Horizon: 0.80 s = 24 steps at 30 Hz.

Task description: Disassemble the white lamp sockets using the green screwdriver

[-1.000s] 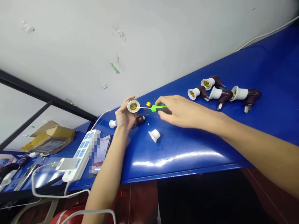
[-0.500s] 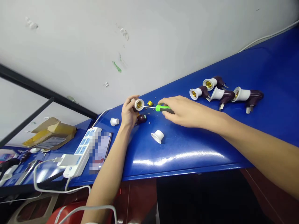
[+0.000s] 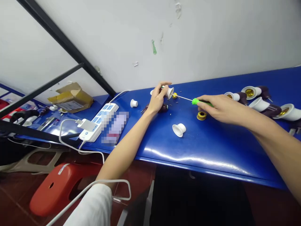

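My left hand (image 3: pixel 157 98) is closed around a white lamp socket (image 3: pixel 169 92), its flared mouth facing right. My right hand (image 3: pixel 215 106) grips a green and black screwdriver (image 3: pixel 195 101); the tip of its thin shaft reaches the socket's mouth. Below the right hand, a brass-coloured ring (image 3: pixel 201 116) rests on the blue table. Behind the shaft sits a small brass piece (image 3: pixel 174 95), with tiny screws scattered nearby. Partly behind my left wrist is a dark brown plug base (image 3: pixel 164 108). A loose white socket shell (image 3: pixel 179 130) lies on its side in front.
Several assembled brown and white lamp holders (image 3: pixel 258 102) lie to the right. On the left are a small white shell (image 3: pixel 134 103), a phone (image 3: pixel 117 125), a power strip (image 3: pixel 100 121) with cables, and an opened carton (image 3: pixel 71 97). A red stool (image 3: pixel 54 188) stands below.
The view has swung, shifting the table's contents rightward. My right hand with the screwdriver has drawn away from the socket. A brass ring now shows below that hand.
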Each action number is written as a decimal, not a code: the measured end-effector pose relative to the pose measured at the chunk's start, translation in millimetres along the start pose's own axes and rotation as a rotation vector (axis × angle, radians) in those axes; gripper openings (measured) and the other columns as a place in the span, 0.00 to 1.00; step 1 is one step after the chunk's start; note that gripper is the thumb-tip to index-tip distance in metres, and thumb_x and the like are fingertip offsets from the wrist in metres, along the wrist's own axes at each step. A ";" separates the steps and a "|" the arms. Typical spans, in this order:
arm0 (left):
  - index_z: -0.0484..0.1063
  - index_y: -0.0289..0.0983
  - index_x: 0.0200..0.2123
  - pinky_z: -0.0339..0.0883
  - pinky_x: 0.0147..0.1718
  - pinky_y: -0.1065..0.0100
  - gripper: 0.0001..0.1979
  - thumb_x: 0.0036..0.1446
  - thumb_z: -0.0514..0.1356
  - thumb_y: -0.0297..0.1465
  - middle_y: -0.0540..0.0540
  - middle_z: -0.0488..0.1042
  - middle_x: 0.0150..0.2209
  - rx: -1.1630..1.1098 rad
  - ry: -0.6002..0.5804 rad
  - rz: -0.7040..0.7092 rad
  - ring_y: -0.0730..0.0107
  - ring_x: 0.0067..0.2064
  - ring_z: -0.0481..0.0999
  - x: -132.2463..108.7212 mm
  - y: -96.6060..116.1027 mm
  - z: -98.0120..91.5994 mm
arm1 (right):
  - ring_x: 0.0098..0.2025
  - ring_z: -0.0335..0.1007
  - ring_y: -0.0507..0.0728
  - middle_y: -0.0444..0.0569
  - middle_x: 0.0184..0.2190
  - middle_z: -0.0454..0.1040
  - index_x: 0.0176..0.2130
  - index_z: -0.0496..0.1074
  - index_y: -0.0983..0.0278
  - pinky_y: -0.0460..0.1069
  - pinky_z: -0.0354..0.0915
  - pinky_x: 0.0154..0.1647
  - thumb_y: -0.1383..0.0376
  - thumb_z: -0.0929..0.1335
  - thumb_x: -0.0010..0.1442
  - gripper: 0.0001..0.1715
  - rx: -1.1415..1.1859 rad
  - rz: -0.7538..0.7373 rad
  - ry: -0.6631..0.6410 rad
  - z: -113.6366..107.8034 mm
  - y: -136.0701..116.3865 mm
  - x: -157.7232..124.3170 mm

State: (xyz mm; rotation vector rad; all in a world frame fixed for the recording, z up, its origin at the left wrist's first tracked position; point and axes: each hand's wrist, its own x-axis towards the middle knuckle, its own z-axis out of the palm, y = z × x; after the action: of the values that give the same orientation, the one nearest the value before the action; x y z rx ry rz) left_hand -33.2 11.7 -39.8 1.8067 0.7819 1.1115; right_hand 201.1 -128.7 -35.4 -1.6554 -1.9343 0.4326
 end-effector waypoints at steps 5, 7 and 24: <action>0.79 0.40 0.47 0.69 0.40 0.67 0.10 0.73 0.60 0.37 0.51 0.69 0.29 0.012 -0.013 -0.006 0.69 0.32 0.71 -2.5 5.6 4.3 | 0.47 0.83 0.73 0.58 0.46 0.86 0.52 0.80 0.62 0.61 0.75 0.48 0.50 0.70 0.62 0.26 -0.051 0.049 0.059 -4.0 -3.4 -1.6; 0.79 0.40 0.47 0.68 0.40 0.67 0.09 0.73 0.59 0.36 0.51 0.68 0.28 0.026 -0.010 -0.006 0.69 0.32 0.71 -3.0 7.6 5.0 | 0.47 0.83 0.72 0.58 0.46 0.86 0.50 0.81 0.61 0.61 0.75 0.49 0.47 0.66 0.66 0.26 -0.032 0.024 0.028 -5.4 -4.3 -3.1; 0.78 0.37 0.50 0.71 0.43 0.66 0.12 0.74 0.57 0.34 0.47 0.75 0.35 0.087 -0.017 -0.008 0.68 0.36 0.74 -5.0 8.1 7.2 | 0.44 0.82 0.70 0.59 0.45 0.83 0.48 0.78 0.61 0.62 0.76 0.47 0.48 0.69 0.61 0.24 -0.058 -0.047 0.095 -7.0 6.5 -4.1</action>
State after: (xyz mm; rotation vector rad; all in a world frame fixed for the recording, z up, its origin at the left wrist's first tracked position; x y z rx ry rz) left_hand -28.1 1.6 -36.2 1.8808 0.8386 1.0704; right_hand 210.8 -132.2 -34.4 -1.6330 -1.9283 0.2769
